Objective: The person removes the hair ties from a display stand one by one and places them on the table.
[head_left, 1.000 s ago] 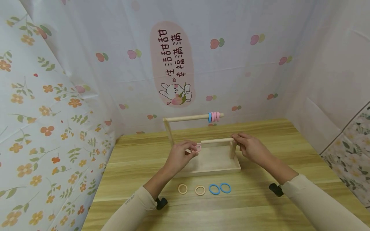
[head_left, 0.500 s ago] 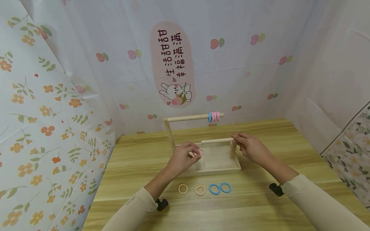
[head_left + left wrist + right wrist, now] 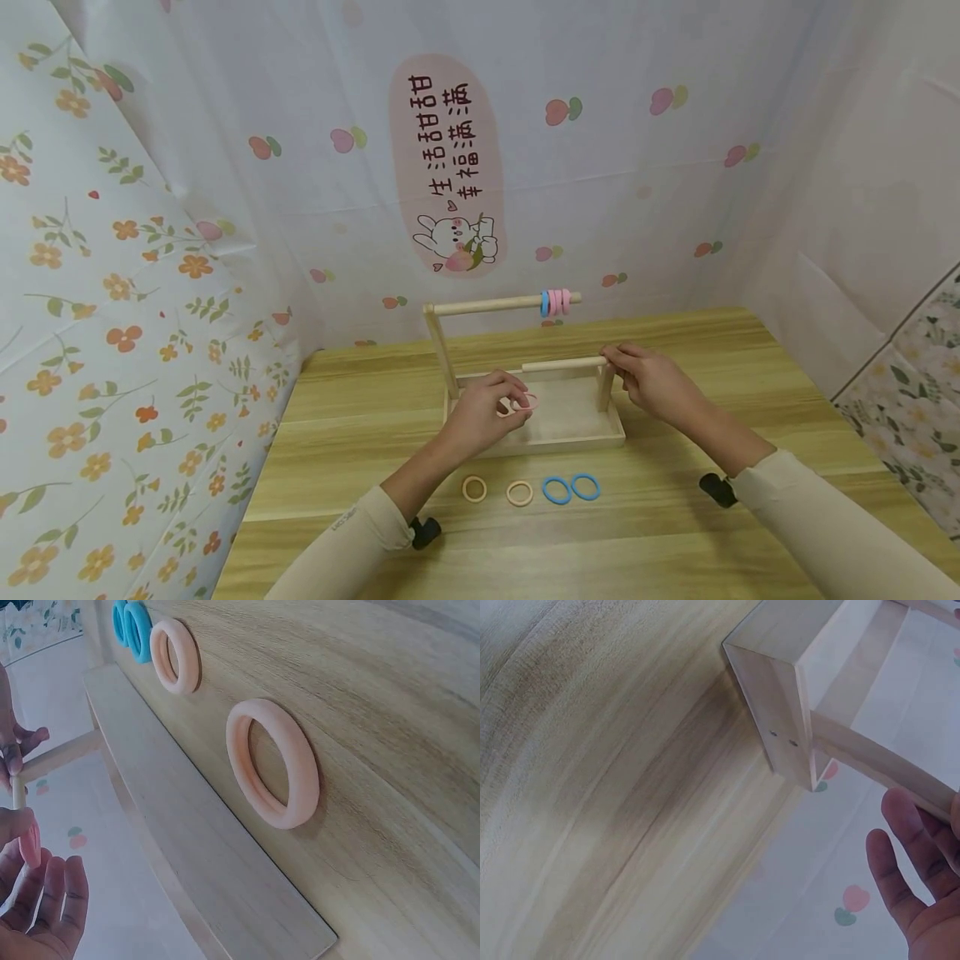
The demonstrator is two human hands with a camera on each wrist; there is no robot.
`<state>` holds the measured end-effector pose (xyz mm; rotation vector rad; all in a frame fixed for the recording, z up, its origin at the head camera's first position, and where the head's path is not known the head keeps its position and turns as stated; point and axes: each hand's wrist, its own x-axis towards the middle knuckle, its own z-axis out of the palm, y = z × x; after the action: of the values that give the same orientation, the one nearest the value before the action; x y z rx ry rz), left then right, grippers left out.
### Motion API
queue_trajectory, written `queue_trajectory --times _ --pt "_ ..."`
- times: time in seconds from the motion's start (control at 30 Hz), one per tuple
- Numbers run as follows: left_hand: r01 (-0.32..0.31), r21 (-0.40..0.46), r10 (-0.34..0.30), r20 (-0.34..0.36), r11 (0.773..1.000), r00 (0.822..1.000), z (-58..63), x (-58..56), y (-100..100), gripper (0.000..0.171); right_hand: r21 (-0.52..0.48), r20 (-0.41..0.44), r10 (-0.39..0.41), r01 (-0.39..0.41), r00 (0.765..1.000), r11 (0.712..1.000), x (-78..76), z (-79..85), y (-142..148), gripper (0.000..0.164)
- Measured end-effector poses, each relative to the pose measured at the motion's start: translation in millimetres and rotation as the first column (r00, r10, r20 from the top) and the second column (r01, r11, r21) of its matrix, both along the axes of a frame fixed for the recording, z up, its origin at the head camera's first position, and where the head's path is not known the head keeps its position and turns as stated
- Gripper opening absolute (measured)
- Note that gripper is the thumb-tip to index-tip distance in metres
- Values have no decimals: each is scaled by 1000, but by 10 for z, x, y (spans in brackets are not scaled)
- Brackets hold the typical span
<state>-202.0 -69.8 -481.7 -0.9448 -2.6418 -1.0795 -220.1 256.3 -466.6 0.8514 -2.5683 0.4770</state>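
My left hand (image 3: 483,412) pinches a pink ring (image 3: 31,844) between thumb and fingers. It is over the wooden tray base (image 3: 555,448) of a two-armed rack, in front of the lower rod (image 3: 562,365) and below its free left end. In the left wrist view the ring overlaps the rod's end. At the rod's other end, my right hand (image 3: 651,385) grips the top of the short right post (image 3: 605,390). The upper rod (image 3: 487,307), on the tall left post (image 3: 441,350), carries a blue ring (image 3: 545,303) and pink rings (image 3: 559,302) near its free end.
On the wood-grain table (image 3: 337,433), in front of the tray, lie two pale orange rings (image 3: 474,477) and two blue rings (image 3: 557,503). A printed cloth (image 3: 600,192) hangs behind the table, with floral cloth (image 3: 135,333) along the left side.
My left hand, with the pink ring, has moved a little right and toward me, from beside the lower rod's free end to in front of it. My right hand has stayed on the post.
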Motion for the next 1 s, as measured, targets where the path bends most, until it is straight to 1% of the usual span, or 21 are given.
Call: queue_trajectory --times 0.1,0.3,0.5,0.67,1.0 --pt "5 -2 -5 5 1000 1000 2 2 20 11 4 17 -4 3 1000 1000 0 9 0 39" --pt "29 -2 -29 -25 1000 999 4 17 50 13 26 36 -3 2 999 1000 1 38 -8 40" --pt "38 -5 -38 -11 999 999 9 38 63 14 52 47 -3 1 999 999 -11 75 -12 39" --pt "40 -5 -40 -20 999 999 3 49 81 15 64 73 2 -7 997 998 -36 114 -23 38" --pt "55 -22 -56 -27 998 998 -27 76 176 20 73 83 23 -29 996 997 -57 182 -29 30"
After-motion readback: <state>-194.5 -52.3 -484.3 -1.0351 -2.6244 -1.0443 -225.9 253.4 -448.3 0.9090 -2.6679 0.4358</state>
